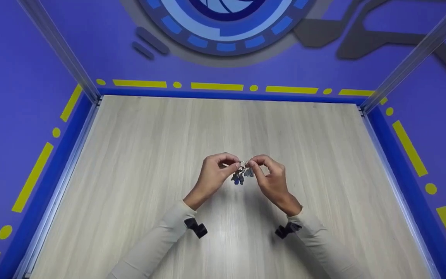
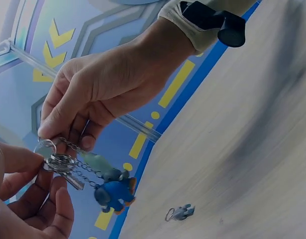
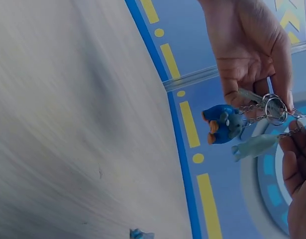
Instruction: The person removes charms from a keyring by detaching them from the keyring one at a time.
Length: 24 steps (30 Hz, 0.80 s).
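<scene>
Both hands meet over the middle of the table. My left hand [image 1: 212, 174] pinches a metal keyring [image 3: 275, 109] with a key [image 2: 73, 180] on it. A blue figurine with orange feet [image 2: 115, 195] hangs from it by a chain. My right hand [image 1: 273, 178] pinches the small ring end of a keychain [image 3: 294, 131], whose chain carries a pale grey-green figurine [image 3: 257, 146]. The rings lie close together between the fingertips; whether they are linked I cannot tell. On the table below lies another small grey-blue figurine with a ring [image 2: 183, 212].
The pale wood-grain table [image 1: 161, 135] is bounded by blue panels [image 1: 223, 73] with yellow markings at the back and both sides. Metal posts [image 1: 409, 62] stand at the back corners. Each wrist wears a black camera [image 1: 196, 228].
</scene>
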Motion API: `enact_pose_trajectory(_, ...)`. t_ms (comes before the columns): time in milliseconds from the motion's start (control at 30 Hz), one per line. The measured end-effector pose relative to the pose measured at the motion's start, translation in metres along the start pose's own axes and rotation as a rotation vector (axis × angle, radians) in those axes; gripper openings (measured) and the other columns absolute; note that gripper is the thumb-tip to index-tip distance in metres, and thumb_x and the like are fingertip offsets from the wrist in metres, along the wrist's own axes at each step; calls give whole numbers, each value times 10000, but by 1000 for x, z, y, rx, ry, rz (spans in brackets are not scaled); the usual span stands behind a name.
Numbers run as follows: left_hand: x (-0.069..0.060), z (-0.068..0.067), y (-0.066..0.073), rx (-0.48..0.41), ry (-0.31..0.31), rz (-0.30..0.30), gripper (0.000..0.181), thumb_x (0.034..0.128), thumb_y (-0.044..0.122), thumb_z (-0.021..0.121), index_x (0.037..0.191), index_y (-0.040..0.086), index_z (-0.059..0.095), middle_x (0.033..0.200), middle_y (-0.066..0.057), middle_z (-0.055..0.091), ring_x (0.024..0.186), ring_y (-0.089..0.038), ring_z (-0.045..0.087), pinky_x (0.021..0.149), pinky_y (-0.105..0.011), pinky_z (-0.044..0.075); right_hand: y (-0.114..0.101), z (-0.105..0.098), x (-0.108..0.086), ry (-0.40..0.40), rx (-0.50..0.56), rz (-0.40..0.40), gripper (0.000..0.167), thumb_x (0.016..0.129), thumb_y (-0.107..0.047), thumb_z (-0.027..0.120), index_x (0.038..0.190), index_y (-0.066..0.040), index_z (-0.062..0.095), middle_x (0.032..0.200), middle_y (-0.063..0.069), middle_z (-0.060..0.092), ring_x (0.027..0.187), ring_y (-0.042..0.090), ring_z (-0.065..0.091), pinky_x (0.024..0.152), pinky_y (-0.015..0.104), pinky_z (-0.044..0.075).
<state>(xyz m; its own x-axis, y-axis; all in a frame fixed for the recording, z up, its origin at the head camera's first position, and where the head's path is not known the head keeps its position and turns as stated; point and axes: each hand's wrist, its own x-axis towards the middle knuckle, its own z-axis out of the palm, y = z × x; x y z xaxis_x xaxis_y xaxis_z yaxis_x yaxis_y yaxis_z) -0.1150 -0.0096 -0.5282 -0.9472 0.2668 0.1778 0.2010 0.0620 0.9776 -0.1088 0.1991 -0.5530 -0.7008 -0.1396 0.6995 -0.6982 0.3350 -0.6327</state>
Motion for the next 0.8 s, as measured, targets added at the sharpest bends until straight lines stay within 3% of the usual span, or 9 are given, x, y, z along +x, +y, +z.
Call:
enact_pose_trajectory(267,0,3,8,392,24,204,91,967,-36,783,940,35,833,888,-20,772,815,-134,688,751,-321,593,4,1,0,-89,-104,-108,197,925,151,784,974,-31,726,887,44,757,752,184,696,704,284,582)
enact_pose_trajectory(400,-1,6,11,467,22,233,92,967,-26,783,932,49,822,885,-25,766,819,-163,695,753,-331,589,4,2,-1,-81,-112,-150,197,922,160,781,975,-21,721,896,56,759,763,188,703,695,308,589)
enact_pose_trajectory(467,-2,6,12,412,10,200,84,978,-13,774,945,55,811,893,-19,761,825,-159,695,760,-338,598,3,2,-2,-53,-109,-171,204,910,173,781,975,-10,721,900,66,758,768,196,710,697,309,590)
enact_pose_trajectory(633,-1,5,13,141,-67,66,35,1017,72,759,1029,58,789,977,-23,759,906,-148,700,821,-349,618,3,2,-3,50,-111,-228,203,883,194,771,980,26,711,903,94,746,770,221,713,719,302,595)
enact_pose_trajectory(800,-1,4,8,-57,-135,-5,98,1030,81,752,1095,13,781,1063,-70,756,986,-182,705,864,-333,630,1,3,-2,148,-78,-241,91,947,124,742,977,43,713,903,118,751,781,265,719,775,296,601)
